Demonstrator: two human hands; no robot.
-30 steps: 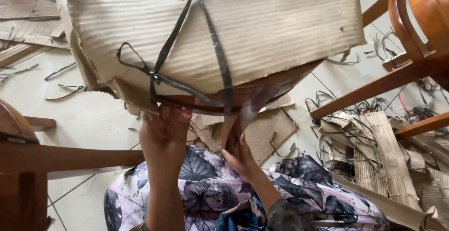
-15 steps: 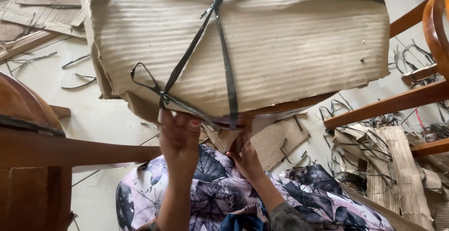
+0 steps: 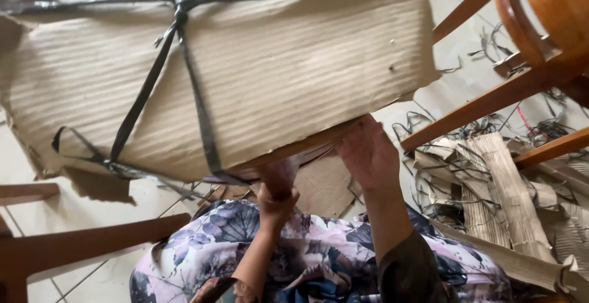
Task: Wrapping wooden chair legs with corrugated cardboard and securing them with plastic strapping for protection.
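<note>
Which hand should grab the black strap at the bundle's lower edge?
Probably the left hand: it sits beside the black strap, while the right hand holds the cardboard bundle farther along.

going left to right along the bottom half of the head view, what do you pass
wooden chair rail → left hand gripping the near edge of the cardboard-wrapped bundle → right hand under the same edge → pile of corrugated cardboard scraps on the floor
</note>
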